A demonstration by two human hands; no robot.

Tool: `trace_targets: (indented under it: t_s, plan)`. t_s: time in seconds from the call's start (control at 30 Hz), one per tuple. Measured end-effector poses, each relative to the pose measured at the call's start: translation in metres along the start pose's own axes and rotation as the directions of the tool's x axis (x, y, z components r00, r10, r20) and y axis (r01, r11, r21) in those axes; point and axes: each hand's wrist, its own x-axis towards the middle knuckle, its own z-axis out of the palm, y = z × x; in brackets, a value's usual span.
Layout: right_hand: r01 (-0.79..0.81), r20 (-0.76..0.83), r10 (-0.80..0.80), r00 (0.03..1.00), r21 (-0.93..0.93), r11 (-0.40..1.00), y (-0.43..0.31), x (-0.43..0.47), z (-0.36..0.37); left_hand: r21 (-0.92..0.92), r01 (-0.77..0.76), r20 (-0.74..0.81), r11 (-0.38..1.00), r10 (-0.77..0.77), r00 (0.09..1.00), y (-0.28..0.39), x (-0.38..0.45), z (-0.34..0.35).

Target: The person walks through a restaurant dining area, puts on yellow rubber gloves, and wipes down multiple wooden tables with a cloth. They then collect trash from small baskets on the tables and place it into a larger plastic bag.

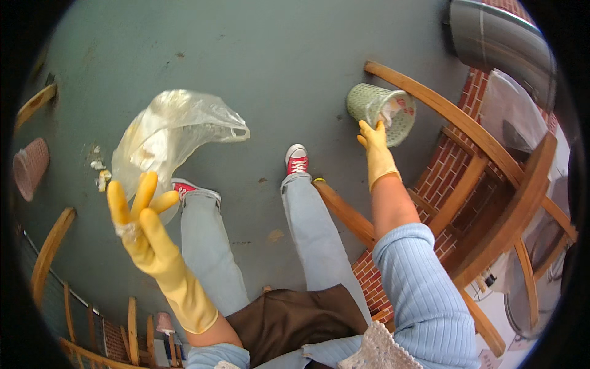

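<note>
On my left hand [152,226] is a yellow rubber glove, with its fingers spread and a bit of clear plastic around one finger. Just beyond it, a translucent plastic bag [175,122] holding pale refuse lies on the green floor; whether the hand grips the bag's edge is unclear. My right hand [379,147], gloved in yellow as well, reaches to the rim of a tilted light-green perforated wastebasket [368,99]. Whitish and red refuse [392,110] shows inside the basket. The fingertips meet the rim, but their grip cannot be made out.
Scraps of litter [99,166] lie left of the bag. A pink wastebasket [32,168] stands at the far left. A wooden chair [498,235] is close on the right, near a brick-patterned surface [438,184]. A metal cylinder [502,41] sits at upper right.
</note>
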Motion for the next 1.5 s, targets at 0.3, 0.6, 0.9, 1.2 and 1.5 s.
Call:
trace_targets:
  t_s: [0.3,0.6,0.9,1.2,1.5]
  plan:
    - [0.343,0.03,-0.425,0.905,-0.644,0.684,0.013,-0.058,-0.06,0.401,0.07,0.081,0.913,-0.112,0.99,-0.047,-0.03,0.0]
    - [0.996,0.909,-0.416,0.029,0.008,0.088,-0.123,-0.305,0.021,0.579,0.077,0.094,0.811,-0.161,0.983,-0.071,-0.053,-0.037]
    - [0.889,0.905,-0.036,-0.424,0.423,0.174,-0.189,-0.348,0.185,0.185,0.408,-0.173,0.894,-0.379,0.909,-0.101,-0.1,-0.084]
    - [0.902,0.875,0.311,-0.371,0.419,-0.102,-0.204,-0.382,0.264,0.306,0.467,-0.015,0.83,-0.486,0.874,-0.096,-0.096,-0.11]
    - [0.77,0.787,0.495,-0.367,0.556,-0.313,-0.227,-0.395,0.287,0.164,0.518,-0.016,0.839,-0.523,0.852,-0.102,-0.097,-0.12]
